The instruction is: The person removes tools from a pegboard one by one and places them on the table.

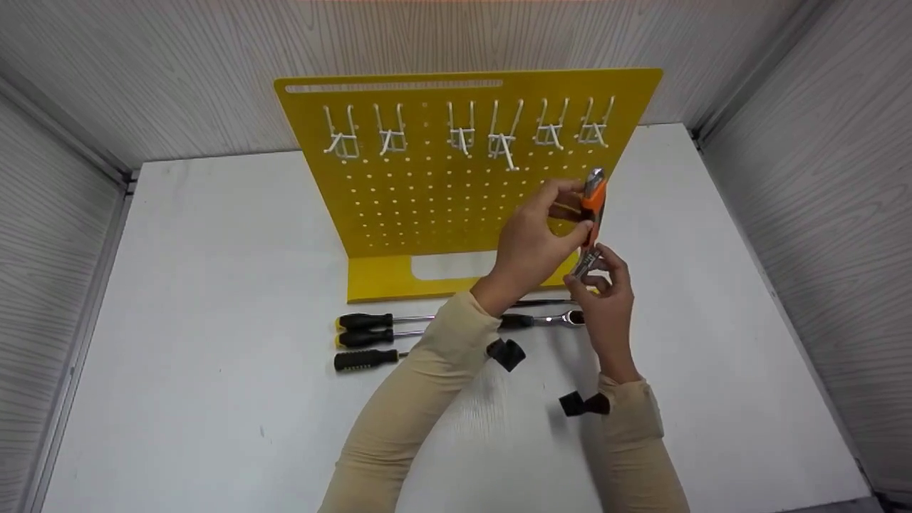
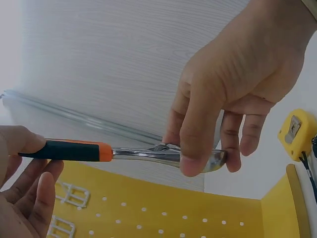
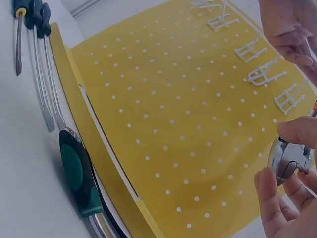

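Observation:
An adjustable wrench (image 1: 593, 206) with an orange and black handle is held upright in front of the pegboard's right side. My left hand (image 1: 531, 242) grips its handle, thumb toward me. Lower down, my right hand (image 1: 609, 310) pinches the chrome head. Seen from the left wrist, the wrench (image 2: 133, 153) lies across the view, with the left hand (image 2: 22, 183) at the handle and the right hand (image 2: 233, 84) at the head. In the right wrist view, right fingertips (image 3: 267, 188) touch the shiny head (image 3: 290, 161); most of the handle is out of frame.
A yellow pegboard (image 1: 456, 214) stands behind the hands, with several white hooks (image 1: 462, 139) along its top. Before its base lie three screwdrivers (image 1: 363, 338) and a ratchet wrench (image 1: 545, 320). A yellow tape measure (image 2: 297, 133) with a black strap sits by the board's base.

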{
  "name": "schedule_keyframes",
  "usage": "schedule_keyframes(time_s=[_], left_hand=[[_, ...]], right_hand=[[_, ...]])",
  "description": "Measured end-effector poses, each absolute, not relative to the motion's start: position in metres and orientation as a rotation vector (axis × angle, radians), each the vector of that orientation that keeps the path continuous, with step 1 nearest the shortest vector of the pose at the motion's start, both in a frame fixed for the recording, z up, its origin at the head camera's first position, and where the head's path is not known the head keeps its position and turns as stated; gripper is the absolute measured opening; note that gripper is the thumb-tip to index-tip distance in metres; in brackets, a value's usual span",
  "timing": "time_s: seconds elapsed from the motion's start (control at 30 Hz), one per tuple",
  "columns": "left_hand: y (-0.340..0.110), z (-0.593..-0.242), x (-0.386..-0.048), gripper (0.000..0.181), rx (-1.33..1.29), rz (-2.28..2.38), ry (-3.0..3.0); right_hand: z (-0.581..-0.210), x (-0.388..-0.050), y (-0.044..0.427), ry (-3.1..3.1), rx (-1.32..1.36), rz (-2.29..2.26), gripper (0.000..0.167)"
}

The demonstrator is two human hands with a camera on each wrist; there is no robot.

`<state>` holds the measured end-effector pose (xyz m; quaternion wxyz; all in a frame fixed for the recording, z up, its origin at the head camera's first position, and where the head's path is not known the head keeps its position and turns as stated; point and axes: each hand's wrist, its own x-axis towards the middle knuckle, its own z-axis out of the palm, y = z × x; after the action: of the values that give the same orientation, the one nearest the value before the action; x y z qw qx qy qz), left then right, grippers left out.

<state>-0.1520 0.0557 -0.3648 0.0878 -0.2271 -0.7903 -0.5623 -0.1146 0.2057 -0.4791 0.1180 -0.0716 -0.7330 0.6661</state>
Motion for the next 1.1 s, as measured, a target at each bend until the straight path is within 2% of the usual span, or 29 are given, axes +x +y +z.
schedule_keyframes(time_s=[0.33, 0.63, 1.1], left_hand=[[0.035, -0.356, -0.149, 0.038, -0.689, -1.772, -2.373], [0.020, -0.360, -0.146, 0.046, -0.735, -1.835, -2.384], [0.001, -0.369, -0.138, 0.047, -0.801, -1.774, -2.439]], right_hand=[[-0.479, -0.109, 0.213, -2.273, -0.205, 1.848, 0.060], [-0.475, -0.105, 0.220, -2.410, -0.119, 1.726, 0.061], [-0.471, -0.103, 0.232, -2.622, 0.017, 1.354, 0.065]])
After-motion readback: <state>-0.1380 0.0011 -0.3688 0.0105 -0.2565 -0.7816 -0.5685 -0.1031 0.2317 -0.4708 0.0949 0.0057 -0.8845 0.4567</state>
